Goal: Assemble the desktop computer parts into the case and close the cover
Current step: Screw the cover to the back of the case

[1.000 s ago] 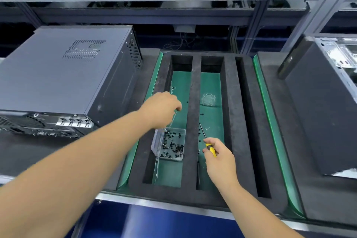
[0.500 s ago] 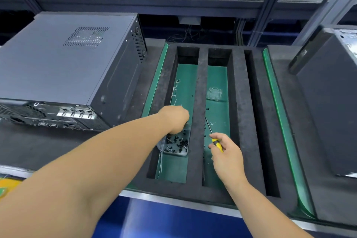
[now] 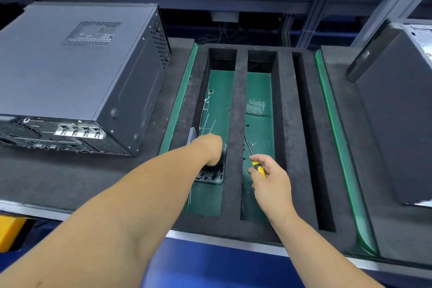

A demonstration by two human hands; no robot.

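Note:
A closed black computer case [image 3: 77, 72] lies on its side at the left, its rear ports facing me. My left hand [image 3: 211, 151] reaches down into a clear plastic box of small black screws [image 3: 211, 176] in the left slot of the black foam tray [image 3: 240, 105]; its fingers are hidden inside the box. My right hand [image 3: 268, 179] grips a yellow-handled screwdriver [image 3: 256, 162] over the middle slot, its shaft pointing away from me.
A second dark case [image 3: 397, 124] stands at the right edge. White zip ties [image 3: 207, 121] and loose screws lie on the green floor of the left slot. A small clear bag [image 3: 256, 106] lies in the middle slot. A metal rack frame runs behind.
My left hand has come down from above the slot into the screw box. My right hand has kept the screwdriver in nearly the same place. The view has tilted downward.

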